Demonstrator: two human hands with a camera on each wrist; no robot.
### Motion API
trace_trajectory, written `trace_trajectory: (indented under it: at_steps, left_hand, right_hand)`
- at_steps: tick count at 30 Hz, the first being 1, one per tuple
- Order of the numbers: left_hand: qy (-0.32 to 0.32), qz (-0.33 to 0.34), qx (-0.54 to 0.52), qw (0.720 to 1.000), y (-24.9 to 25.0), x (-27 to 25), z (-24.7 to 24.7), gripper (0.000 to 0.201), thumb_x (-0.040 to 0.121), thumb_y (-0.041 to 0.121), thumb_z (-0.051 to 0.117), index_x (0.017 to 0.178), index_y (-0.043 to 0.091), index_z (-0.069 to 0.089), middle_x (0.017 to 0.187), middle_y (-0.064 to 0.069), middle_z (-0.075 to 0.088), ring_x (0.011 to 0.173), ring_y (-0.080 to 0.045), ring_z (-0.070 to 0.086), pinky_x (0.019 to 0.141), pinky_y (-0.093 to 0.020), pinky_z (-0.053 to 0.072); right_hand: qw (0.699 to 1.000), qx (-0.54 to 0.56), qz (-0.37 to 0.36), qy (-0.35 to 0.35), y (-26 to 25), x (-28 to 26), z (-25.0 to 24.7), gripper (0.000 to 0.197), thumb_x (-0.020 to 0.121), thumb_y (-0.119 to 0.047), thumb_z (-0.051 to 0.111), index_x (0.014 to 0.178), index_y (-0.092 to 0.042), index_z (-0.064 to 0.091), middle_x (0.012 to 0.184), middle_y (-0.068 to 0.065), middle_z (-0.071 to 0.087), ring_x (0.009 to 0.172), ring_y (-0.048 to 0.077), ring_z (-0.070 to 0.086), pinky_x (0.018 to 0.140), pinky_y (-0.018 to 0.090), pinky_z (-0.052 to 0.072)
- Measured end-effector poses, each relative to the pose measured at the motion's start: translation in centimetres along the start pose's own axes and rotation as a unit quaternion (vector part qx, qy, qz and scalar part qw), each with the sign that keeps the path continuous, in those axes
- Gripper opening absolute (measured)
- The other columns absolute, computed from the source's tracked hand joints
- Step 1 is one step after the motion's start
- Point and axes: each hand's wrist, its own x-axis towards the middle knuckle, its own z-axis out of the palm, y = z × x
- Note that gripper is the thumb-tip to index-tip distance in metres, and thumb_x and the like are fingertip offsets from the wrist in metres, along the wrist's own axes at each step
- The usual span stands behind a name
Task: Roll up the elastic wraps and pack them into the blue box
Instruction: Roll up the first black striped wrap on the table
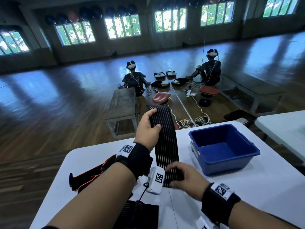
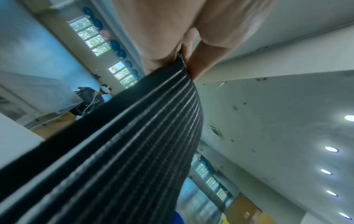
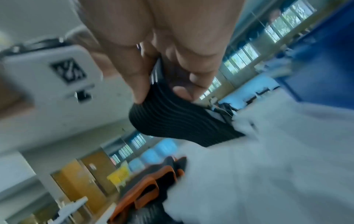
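Note:
A long black elastic wrap with thin white stripes (image 1: 166, 142) (image 2: 134, 144) (image 3: 172, 116) is stretched out lengthwise above the white table (image 1: 247, 187). My left hand (image 1: 149, 128) (image 2: 184, 60) pinches its far end, thumb on top, raised over the table's far edge. My right hand (image 1: 183, 177) (image 3: 168, 84) grips the near end, fingers curled round the fabric just above the tabletop. The blue box (image 1: 222, 147) stands to the right of the wrap, with nothing visible inside. A second black striped wrap (image 1: 138, 214) lies at the near edge under my left forearm.
A black wrap with orange edging (image 1: 89, 177) (image 3: 149, 186) lies on the table's left side. Beyond the table is wooden floor, a low bench (image 1: 122, 109) and a mirror wall. Another white table (image 1: 283, 129) stands at the right.

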Motion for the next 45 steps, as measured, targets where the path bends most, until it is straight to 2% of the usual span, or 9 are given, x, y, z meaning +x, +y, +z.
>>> trace_trajectory:
  at_steps: [8,11,15,18,21,24,33,40,45]
  left_hand:
    - [0.002,-0.083,0.098,0.992,-7.6,1.7,-0.9,0.053,0.087,-0.013,0.061,0.129,0.019,0.057,0.127,-0.004,0.062,0.105,-0.012,0.065,0.088,-0.027,0.055]
    - [-0.011,-0.118,0.163,0.980,-11.5,2.2,-1.3,0.054,0.083,-0.011,0.067,0.131,0.014,0.061,0.123,-0.002,0.063,0.109,-0.016,0.064,0.095,-0.029,0.054]
    - [-0.025,-0.177,0.232,0.956,-17.0,3.4,-1.9,0.052,0.077,-0.010,0.072,0.122,0.017,0.068,0.118,-0.001,0.066,0.108,-0.017,0.064,0.100,-0.035,0.053]
    - [-0.040,-0.204,0.260,0.943,-20.6,4.0,-2.2,0.049,0.077,-0.011,0.072,0.117,0.016,0.069,0.121,-0.005,0.066,0.103,-0.017,0.063,0.093,-0.028,0.052]
    - [-0.059,-0.223,0.284,0.931,-23.4,4.7,-2.4,0.047,0.077,-0.010,0.073,0.111,0.023,0.068,0.114,-0.003,0.066,0.100,-0.020,0.064,0.090,-0.031,0.055]
    - [-0.091,-0.232,0.324,0.912,-25.2,5.3,-2.6,0.046,0.076,-0.003,0.075,0.106,0.030,0.065,0.107,-0.001,0.067,0.096,-0.020,0.067,0.090,-0.037,0.057]
    - [-0.142,-0.183,0.495,0.837,-26.5,7.1,-3.4,0.048,0.073,0.035,0.082,0.117,0.037,0.063,0.119,-0.005,0.058,0.110,-0.029,0.059,0.093,-0.045,0.054]
    - [-0.147,-0.178,0.553,0.801,-26.5,7.5,-3.9,0.049,0.078,0.048,0.079,0.123,0.038,0.063,0.127,-0.008,0.045,0.115,-0.032,0.051,0.100,-0.042,0.048]
    - [-0.180,-0.167,0.568,0.786,-24.7,6.8,-4.2,0.053,0.084,0.056,0.070,0.132,0.038,0.058,0.131,-0.010,0.043,0.121,-0.034,0.047,0.105,-0.043,0.042]
  right_hand:
    - [0.985,0.042,0.164,-0.031,9.4,-6.9,1.6,0.038,0.078,0.002,0.069,0.107,-0.023,0.068,0.107,0.007,0.072,0.099,0.021,0.069,0.094,0.044,0.055]
    - [0.980,0.013,0.200,-0.013,11.3,-8.7,2.7,0.031,0.082,-0.014,0.076,0.101,-0.038,0.068,0.090,-0.027,0.068,0.089,-0.004,0.060,0.086,0.019,0.048]
    - [0.971,-0.004,0.235,0.033,12.0,-9.7,4.0,0.027,0.084,-0.012,0.077,0.090,-0.037,0.067,0.065,-0.030,0.060,0.070,-0.010,0.053,0.063,0.006,0.039]
    - [0.962,0.010,0.264,0.066,12.6,-10.3,5.7,0.025,0.084,-0.023,0.076,0.098,-0.041,0.066,0.091,-0.032,0.066,0.092,-0.019,0.053,0.074,0.011,0.050]
    - [0.957,-0.048,0.272,0.093,13.3,-10.6,7.1,0.031,0.077,-0.052,0.068,0.107,-0.052,0.060,0.107,-0.022,0.069,0.099,-0.006,0.062,0.085,0.031,0.058]
    - [0.956,-0.112,0.256,0.086,13.4,-10.6,7.8,0.036,0.072,-0.066,0.055,0.108,-0.066,0.051,0.112,-0.031,0.066,0.103,-0.008,0.061,0.090,0.026,0.054]
    - [0.965,-0.117,0.232,0.033,13.8,-10.3,8.2,0.064,0.085,-0.034,0.069,0.143,-0.041,0.046,0.136,-0.019,0.057,0.121,-0.002,0.056,0.100,0.022,0.050]
    - [0.958,-0.156,0.241,0.000,13.4,-9.9,8.2,0.072,0.084,-0.026,0.070,0.148,-0.034,0.039,0.098,-0.023,0.051,0.073,-0.007,0.054,0.075,0.003,0.036]
    - [0.952,-0.205,0.227,-0.003,13.6,-9.6,8.5,0.067,0.083,-0.023,0.060,0.147,-0.031,0.041,0.123,-0.012,0.059,0.103,0.002,0.058,0.092,0.014,0.043]
